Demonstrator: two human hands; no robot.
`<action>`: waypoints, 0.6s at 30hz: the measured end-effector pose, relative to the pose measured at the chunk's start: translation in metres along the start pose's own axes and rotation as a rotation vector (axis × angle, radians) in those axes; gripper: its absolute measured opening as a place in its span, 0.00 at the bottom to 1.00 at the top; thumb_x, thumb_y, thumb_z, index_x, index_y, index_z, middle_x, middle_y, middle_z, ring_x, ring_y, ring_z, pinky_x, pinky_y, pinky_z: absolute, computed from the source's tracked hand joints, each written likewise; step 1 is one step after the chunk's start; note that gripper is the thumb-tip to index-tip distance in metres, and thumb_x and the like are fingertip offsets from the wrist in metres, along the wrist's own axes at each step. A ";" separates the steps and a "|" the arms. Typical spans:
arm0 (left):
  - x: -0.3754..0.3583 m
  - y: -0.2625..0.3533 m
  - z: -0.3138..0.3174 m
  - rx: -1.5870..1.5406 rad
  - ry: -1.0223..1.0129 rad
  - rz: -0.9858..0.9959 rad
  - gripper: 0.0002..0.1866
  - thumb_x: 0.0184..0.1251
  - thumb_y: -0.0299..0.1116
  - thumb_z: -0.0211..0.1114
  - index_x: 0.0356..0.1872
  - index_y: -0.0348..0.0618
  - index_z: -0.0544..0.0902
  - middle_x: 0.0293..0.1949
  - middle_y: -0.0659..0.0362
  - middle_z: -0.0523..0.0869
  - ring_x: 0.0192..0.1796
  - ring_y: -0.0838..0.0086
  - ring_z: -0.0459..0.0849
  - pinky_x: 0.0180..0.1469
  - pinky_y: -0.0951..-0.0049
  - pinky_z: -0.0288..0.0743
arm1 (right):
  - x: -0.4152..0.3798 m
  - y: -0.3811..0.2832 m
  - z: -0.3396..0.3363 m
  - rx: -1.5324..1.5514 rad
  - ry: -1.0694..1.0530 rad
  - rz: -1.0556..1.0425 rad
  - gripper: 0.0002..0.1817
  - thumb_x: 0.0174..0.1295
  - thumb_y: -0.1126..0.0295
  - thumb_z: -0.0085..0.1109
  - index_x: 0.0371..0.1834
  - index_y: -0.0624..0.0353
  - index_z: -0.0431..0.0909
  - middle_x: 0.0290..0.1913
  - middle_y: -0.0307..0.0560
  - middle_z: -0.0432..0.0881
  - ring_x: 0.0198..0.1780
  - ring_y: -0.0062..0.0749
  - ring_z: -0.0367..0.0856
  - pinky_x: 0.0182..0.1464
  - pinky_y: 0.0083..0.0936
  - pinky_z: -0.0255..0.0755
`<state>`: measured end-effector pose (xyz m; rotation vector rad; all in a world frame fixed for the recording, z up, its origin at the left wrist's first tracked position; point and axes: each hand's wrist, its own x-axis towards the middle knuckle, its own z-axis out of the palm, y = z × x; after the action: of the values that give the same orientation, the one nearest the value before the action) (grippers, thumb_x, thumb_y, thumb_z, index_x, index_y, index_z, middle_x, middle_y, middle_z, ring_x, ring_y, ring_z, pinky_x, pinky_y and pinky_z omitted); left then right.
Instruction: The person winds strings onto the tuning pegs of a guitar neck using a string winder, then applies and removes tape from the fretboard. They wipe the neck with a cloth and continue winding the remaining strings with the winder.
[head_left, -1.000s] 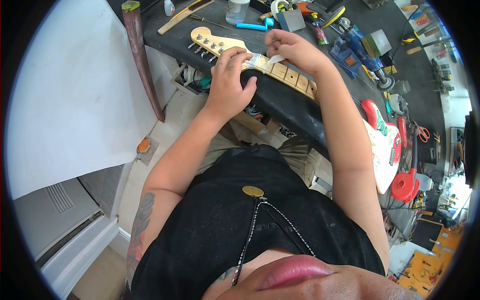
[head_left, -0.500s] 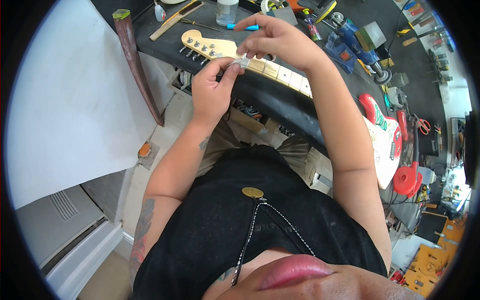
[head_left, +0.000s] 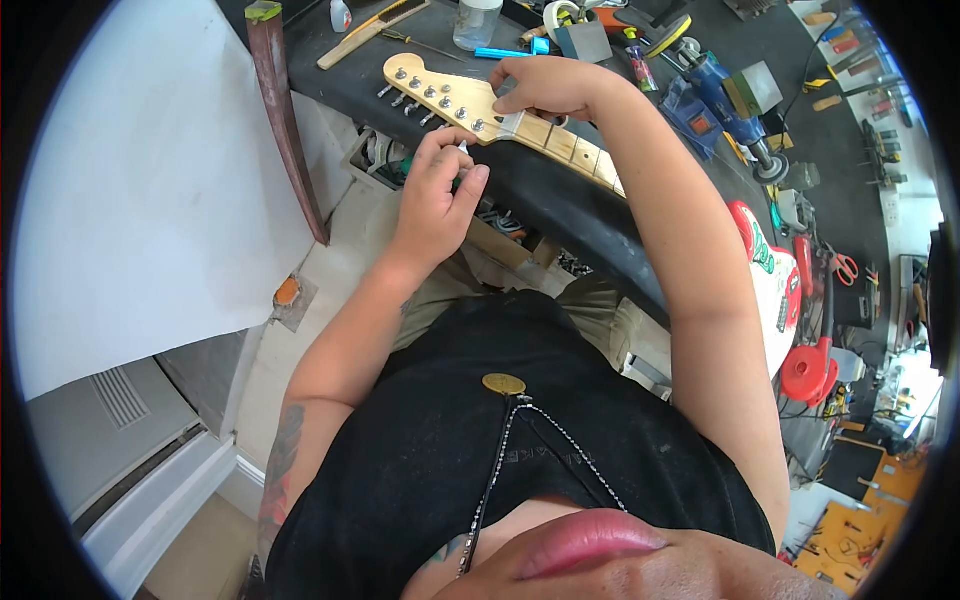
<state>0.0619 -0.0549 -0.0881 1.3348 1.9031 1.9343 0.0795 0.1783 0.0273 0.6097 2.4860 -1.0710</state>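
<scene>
An electric guitar lies across the bench edge, its pale wooden headstock (head_left: pixel 432 88) showing metal tuners and its light fretboard (head_left: pixel 560 143) running right. Beyond the nut, my right hand (head_left: pixel 550 85) has its fingers curled at the far edge of the neck, seemingly gripping it; some fingertips are hidden. My left hand (head_left: pixel 440 190) is just off the near side of the headstock, fingers bent around a small white scrap (head_left: pixel 463 147), perhaps paper or tape. My right forearm covers part of the neck. The red, white and green guitar body (head_left: pixel 775 290) shows past that arm.
Behind the headstock lie a brush (head_left: pixel 385 25), a thin screwdriver (head_left: pixel 420 44), a blue stick-like tool (head_left: pixel 505 53) and a clear jar (head_left: pixel 477 22). A blue bench grinder (head_left: pixel 735 110) stands right. Below the padded dark bench edge (head_left: pixel 560 215) are open boxes of parts.
My left hand has drawn away from the nut toward me with the white scrap. My right hand has lowered onto the far side of the neck. The view has shifted slightly.
</scene>
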 end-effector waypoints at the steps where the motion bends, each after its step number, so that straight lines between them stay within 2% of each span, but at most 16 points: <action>1: 0.001 0.000 0.000 0.017 -0.002 0.024 0.11 0.80 0.33 0.66 0.39 0.37 0.80 0.60 0.50 0.82 0.55 0.64 0.82 0.59 0.66 0.75 | -0.001 0.000 0.001 -0.039 0.011 0.011 0.27 0.69 0.60 0.72 0.69 0.58 0.81 0.36 0.40 0.81 0.30 0.24 0.73 0.32 0.28 0.67; 3: 0.002 -0.002 0.000 0.033 0.002 0.049 0.11 0.80 0.33 0.66 0.38 0.37 0.80 0.60 0.50 0.82 0.55 0.63 0.82 0.59 0.65 0.75 | 0.000 -0.001 -0.001 -0.079 0.026 0.022 0.28 0.70 0.60 0.71 0.72 0.57 0.79 0.36 0.40 0.80 0.30 0.24 0.72 0.31 0.28 0.67; 5: 0.002 -0.003 0.001 0.047 -0.003 0.072 0.11 0.80 0.33 0.67 0.38 0.37 0.80 0.60 0.50 0.82 0.55 0.62 0.82 0.59 0.65 0.75 | 0.001 -0.001 -0.004 -0.094 -0.052 0.041 0.29 0.72 0.59 0.70 0.73 0.57 0.78 0.34 0.39 0.78 0.29 0.25 0.71 0.30 0.29 0.65; 11: 0.004 -0.004 0.002 0.076 0.002 0.092 0.12 0.78 0.34 0.69 0.37 0.37 0.80 0.58 0.49 0.81 0.56 0.59 0.81 0.59 0.63 0.74 | 0.002 -0.003 -0.004 -0.190 -0.068 0.050 0.28 0.75 0.59 0.68 0.74 0.58 0.77 0.31 0.39 0.75 0.27 0.26 0.69 0.30 0.30 0.63; 18: 0.006 -0.003 0.003 0.070 0.000 0.079 0.12 0.78 0.35 0.69 0.37 0.37 0.80 0.58 0.48 0.81 0.56 0.59 0.81 0.59 0.63 0.74 | 0.005 -0.002 -0.003 -0.137 -0.073 0.041 0.27 0.75 0.59 0.67 0.73 0.58 0.77 0.33 0.39 0.75 0.28 0.26 0.69 0.30 0.30 0.64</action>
<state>0.0586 -0.0487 -0.0885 1.4503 1.9641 1.9189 0.0740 0.1809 0.0279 0.5675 2.4490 -0.8832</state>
